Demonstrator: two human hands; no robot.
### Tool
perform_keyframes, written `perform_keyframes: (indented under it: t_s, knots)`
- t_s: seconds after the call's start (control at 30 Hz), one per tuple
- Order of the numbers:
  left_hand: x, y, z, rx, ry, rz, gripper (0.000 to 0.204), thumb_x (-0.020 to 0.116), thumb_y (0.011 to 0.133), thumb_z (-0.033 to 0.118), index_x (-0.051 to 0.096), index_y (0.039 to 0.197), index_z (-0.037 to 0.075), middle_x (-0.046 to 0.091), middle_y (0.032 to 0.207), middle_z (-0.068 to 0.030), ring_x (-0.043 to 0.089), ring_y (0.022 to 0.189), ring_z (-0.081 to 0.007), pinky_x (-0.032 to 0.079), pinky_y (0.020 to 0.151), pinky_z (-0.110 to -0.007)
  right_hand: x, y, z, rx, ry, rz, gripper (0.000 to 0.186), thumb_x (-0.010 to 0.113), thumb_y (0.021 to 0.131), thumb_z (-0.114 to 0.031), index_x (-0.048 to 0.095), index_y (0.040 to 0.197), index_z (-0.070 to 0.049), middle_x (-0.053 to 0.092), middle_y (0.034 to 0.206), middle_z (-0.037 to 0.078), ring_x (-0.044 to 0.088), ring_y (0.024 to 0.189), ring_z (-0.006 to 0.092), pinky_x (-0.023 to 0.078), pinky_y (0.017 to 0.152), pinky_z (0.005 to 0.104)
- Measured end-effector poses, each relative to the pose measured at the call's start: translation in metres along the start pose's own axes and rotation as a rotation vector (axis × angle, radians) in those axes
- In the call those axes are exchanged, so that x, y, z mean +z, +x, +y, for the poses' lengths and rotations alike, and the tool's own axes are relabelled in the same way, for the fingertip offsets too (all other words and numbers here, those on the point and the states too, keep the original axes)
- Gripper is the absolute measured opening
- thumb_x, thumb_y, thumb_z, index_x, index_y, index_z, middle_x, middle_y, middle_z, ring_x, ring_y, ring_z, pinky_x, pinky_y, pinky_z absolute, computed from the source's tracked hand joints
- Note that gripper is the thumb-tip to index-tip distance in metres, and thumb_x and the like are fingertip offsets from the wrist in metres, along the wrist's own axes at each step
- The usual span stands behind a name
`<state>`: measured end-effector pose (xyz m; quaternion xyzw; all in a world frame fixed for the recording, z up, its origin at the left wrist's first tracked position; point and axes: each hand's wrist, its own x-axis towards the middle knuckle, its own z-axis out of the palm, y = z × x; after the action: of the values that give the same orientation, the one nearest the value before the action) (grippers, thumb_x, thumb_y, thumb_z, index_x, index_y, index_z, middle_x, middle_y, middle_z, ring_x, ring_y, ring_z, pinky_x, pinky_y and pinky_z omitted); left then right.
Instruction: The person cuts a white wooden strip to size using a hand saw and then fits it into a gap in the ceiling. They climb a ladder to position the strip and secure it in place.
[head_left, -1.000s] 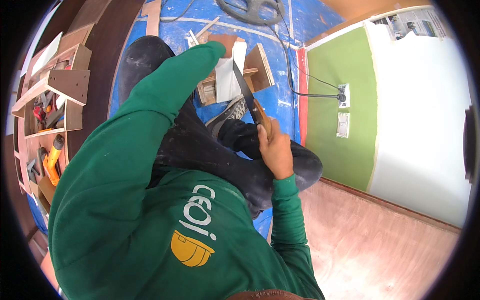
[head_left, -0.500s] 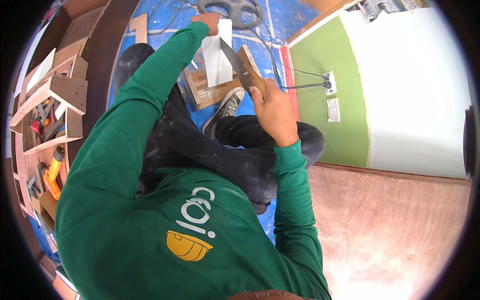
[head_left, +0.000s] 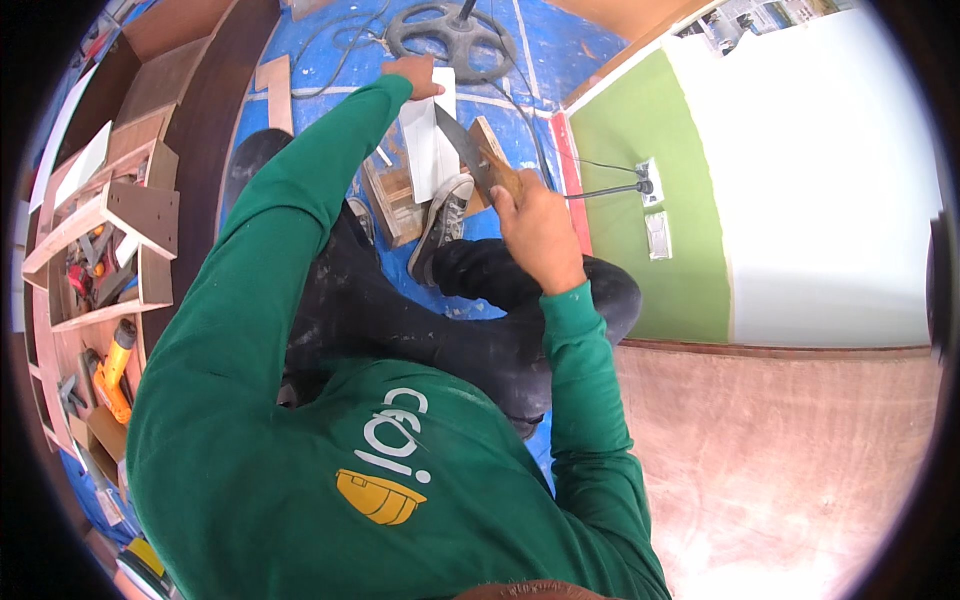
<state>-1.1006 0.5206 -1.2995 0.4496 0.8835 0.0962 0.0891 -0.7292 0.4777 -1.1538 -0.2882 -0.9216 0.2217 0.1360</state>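
Observation:
My right hand [head_left: 545,236] is closed round the wooden handle of a handsaw [head_left: 463,140]. The saw's dark blade points forward and left, lying across the right edge of a long white board [head_left: 428,150]. At the board's far end my left hand [head_left: 413,76] grips it, with the thumb on its top face. Beneath the board is a small open wooden frame [head_left: 401,212], which holds it off the floor. My sneaker [head_left: 447,215] is against the frame and the near end of the board.
Blue sheeting [head_left: 330,30] covers the floor. A round black spoked base [head_left: 450,40] and cables lie ahead. Left are a wooden tool tray [head_left: 140,215] and a yellow-orange power tool [head_left: 115,370]. A green-and-white wall with a socket [head_left: 650,182] and a plywood panel [head_left: 780,450] are right.
The whole view has shifted slightly, so the far things sit lower in the picture. My right hand and the saw are slightly farther forward against the board. Both hands keep their holds.

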Motion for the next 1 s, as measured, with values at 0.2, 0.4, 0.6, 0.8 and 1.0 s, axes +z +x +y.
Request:
perform_keyframes:
  t_s: [0.2,0.4,0.6,0.8,1.0]
  knots:
    - [0.021,0.003,0.009,-0.092,0.16,0.085,0.064,0.071,0.091,0.048,0.055,0.139,0.009,0.063,0.141,-0.0125,0.057,0.133,-0.0345,0.04,0.103,-0.068,0.017,-0.007,0.014,0.048,0.088,-0.025,0.03,0.066,0.099,-0.02,0.057,0.113,0.005,0.067,0.082,0.035,0.066,0.082,0.0542,0.051,0.071,0.0613]
    - [0.04,0.022,-0.016,-0.028,0.098,0.082,0.065,0.072,0.089,0.05,0.057,0.137,0.008,0.063,0.14,-0.0146,0.058,0.131,-0.0367,0.039,0.102,-0.067,0.038,-0.021,0.057,0.079,0.193,-0.107,0.031,0.066,0.1,-0.019,0.056,0.119,0.003,0.068,0.089,0.033,0.066,0.084,0.0532,0.05,0.069,0.059]
    - [0.059,0.033,-0.047,-0.106,0.055,0.004,0.071,0.072,0.087,0.054,0.055,0.141,0.011,0.064,0.138,-0.0168,0.057,0.132,-0.0385,0.038,0.101,-0.067,-0.032,-0.082,0.052,0.044,0.252,-0.08,0.034,0.068,0.099,-0.012,0.056,0.127,0.002,0.069,0.096,0.03,0.067,0.091,0.0496,0.053,0.071,0.0532]
    - [0.063,0.04,-0.045,-0.091,0.081,0.016,0.07,0.073,0.086,0.054,0.057,0.141,0.014,0.064,0.14,-0.0133,0.055,0.134,-0.0381,0.038,0.103,-0.065,-0.004,-0.058,0.071,0.059,0.213,-0.125,0.033,0.067,0.099,-0.012,0.056,0.126,0.002,0.07,0.093,0.029,0.068,0.086,0.0496,0.053,0.07,0.0542]
    - [0.053,0.042,-0.031,-0.072,0.155,0.056,0.07,0.072,0.087,0.053,0.056,0.142,0.012,0.062,0.144,-0.0127,0.055,0.133,-0.0369,0.037,0.105,-0.064,0.088,0.013,0.09,-0.049,0.213,-0.009,0.028,0.066,0.1,-0.016,0.055,0.118,0.001,0.066,0.085,0.031,0.064,0.079,0.0525,0.048,0.066,0.0603]
